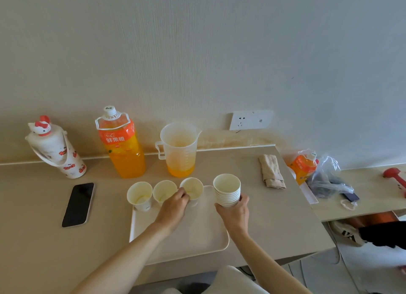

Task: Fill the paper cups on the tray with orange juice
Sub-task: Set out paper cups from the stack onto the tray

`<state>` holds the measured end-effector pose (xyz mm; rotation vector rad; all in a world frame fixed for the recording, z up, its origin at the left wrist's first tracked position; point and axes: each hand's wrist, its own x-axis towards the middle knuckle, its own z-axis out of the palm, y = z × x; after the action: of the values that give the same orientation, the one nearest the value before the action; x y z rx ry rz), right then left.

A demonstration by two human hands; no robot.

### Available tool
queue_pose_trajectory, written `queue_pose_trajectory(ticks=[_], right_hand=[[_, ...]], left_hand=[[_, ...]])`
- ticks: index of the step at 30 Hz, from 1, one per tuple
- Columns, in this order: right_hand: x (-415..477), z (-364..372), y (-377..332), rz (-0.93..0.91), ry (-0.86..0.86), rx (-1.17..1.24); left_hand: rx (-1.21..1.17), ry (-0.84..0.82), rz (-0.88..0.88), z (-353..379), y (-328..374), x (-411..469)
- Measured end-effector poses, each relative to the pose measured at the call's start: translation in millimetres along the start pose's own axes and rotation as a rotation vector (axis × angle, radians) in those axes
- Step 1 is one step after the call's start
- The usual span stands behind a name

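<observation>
white paper cups (164,189) in row at far edge of cream plastic tray (197,232) | clear plastic jug (179,148) behind them | orange juice bottle (123,148) left of jug

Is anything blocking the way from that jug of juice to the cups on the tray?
Nothing visible. The jug stands just behind the three cups; the left hand grips the nearest cup.

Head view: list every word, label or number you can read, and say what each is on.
"鲜果橙": on the orange label of the large juice bottle.
Small logo above it: too blurred to read.
Measuring jug: scale marks too faint to read.
Smaller juice bottle at the right: label blurred.
Cartoon flask: red pictures, no legible words.
</observation>
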<state>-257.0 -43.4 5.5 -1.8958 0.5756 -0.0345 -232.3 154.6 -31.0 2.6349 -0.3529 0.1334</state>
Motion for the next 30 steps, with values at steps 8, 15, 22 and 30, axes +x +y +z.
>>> queue_pose_trajectory(ticks=[8, 15, 22, 30], right_hand=[[3.2, -0.4, 0.3, -0.019, -0.055, -0.030], [7.1, 1.8, 3.9, -0.031, -0.074, -0.039], [4.0, 3.7, 1.9, -0.034, -0.099, -0.031], [5.2, 4.0, 1.7, -0.041, -0.099, -0.037]], left_hand=[[-0.040, -0.027, -0.052, 7.3, 1.9, -1.5], [-0.062, -0.059, -0.163, 6.1, 4.6, -0.4], [-0.003, -0.035, -0.141, 4.5, 9.7, -0.8], [0.108, -0.032, -0.048, -5.3, 7.1, -6.7]])
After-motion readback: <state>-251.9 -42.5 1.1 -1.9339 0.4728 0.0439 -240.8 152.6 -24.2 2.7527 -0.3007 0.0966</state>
